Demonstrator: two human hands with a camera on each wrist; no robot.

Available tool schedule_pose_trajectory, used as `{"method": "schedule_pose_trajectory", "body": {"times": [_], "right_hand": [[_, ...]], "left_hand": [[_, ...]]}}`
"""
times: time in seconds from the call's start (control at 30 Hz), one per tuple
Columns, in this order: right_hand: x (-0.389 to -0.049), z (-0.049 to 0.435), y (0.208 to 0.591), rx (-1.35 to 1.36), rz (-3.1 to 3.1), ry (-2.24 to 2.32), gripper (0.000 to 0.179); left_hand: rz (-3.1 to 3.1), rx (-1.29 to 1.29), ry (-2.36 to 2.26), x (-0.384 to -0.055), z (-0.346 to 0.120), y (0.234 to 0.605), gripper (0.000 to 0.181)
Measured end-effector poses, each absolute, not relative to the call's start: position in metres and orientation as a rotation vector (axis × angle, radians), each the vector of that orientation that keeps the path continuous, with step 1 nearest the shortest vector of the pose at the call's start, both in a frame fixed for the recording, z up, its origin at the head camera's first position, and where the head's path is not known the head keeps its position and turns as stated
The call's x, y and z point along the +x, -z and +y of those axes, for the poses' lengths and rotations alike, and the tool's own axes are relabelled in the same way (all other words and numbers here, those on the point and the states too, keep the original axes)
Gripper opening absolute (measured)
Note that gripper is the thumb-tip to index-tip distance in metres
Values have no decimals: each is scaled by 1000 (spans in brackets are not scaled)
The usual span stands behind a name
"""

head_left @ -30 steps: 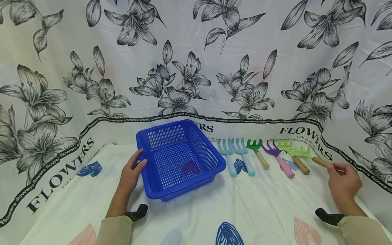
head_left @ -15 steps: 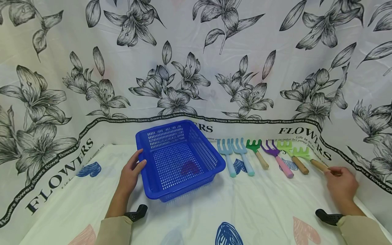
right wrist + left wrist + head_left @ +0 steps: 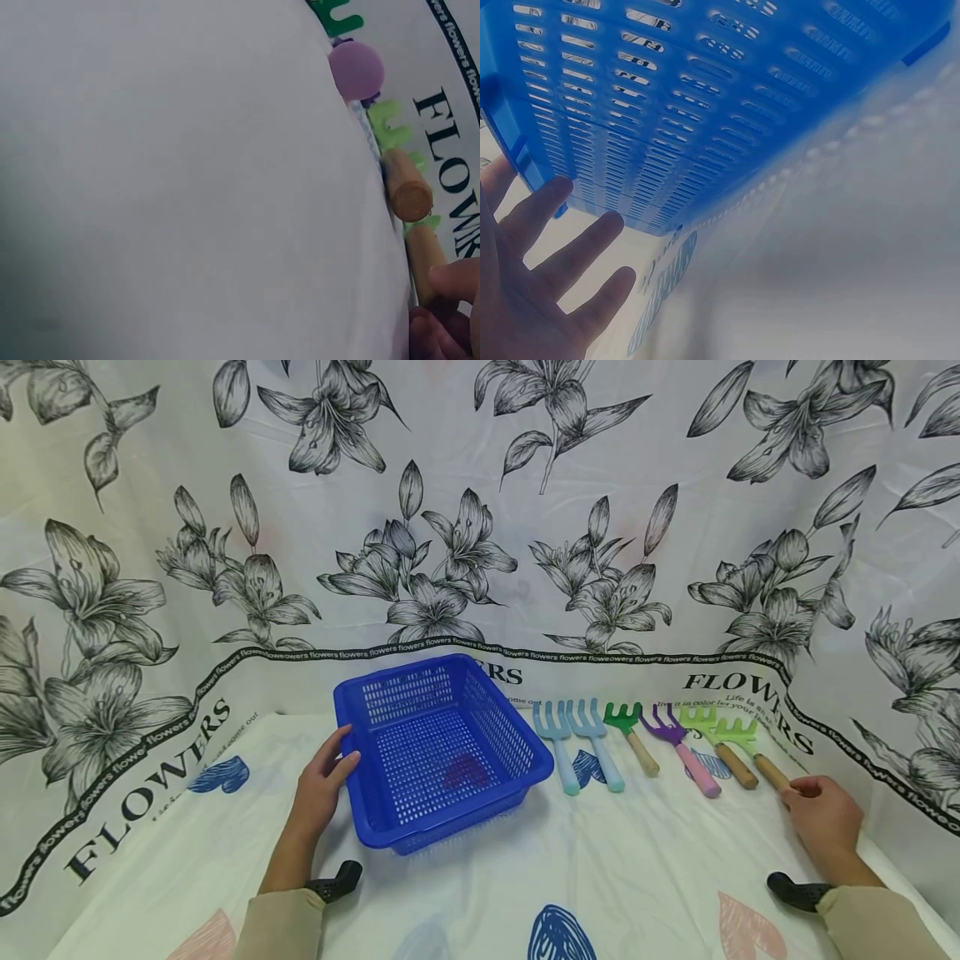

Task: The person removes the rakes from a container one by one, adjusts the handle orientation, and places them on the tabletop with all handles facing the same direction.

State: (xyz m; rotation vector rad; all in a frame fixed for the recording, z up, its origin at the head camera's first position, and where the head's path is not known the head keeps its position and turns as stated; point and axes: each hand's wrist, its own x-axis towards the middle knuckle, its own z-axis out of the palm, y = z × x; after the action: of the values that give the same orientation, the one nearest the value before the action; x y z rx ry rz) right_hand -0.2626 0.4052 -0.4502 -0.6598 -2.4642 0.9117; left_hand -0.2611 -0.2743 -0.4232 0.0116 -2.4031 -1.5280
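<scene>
My right hand [image 3: 823, 817] pinches the end of the wooden handle of a light green hand rake [image 3: 768, 771], at the right end of a row. In the right wrist view, thumb and fingertips meet around that handle [image 3: 426, 255]. My left hand [image 3: 321, 785] rests against the left side of a blue plastic basket [image 3: 442, 827]. Its thumb lies at the rim; the left wrist view shows the other fingers [image 3: 585, 251] spread and fairly straight beside and below the perforated wall [image 3: 630, 112]. Only the printed cloth shows through the basket's mesh.
Left of the held rake lie another light green hand rake [image 3: 735, 764], a purple one with a pink handle [image 3: 697, 764], a dark green one [image 3: 637, 747] and two light blue hand forks [image 3: 562, 760] [image 3: 600, 752]. A flower-print curtain [image 3: 480, 527] stands behind the white cloth [image 3: 645, 860].
My right hand has moved left and slightly towards me, swinging the rake's handle closer to the neighbouring rake so that they lie nearly parallel. My left hand and the basket stay put.
</scene>
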Motion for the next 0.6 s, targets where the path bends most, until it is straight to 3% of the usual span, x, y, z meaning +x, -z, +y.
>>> {"method": "schedule_pose_trajectory", "body": {"times": [0.6], "right_hand": [[-264,410,452,-673,-2484,-920,25]], "left_hand": [[-2407,22,1534,-261,-274,423,62]]}}
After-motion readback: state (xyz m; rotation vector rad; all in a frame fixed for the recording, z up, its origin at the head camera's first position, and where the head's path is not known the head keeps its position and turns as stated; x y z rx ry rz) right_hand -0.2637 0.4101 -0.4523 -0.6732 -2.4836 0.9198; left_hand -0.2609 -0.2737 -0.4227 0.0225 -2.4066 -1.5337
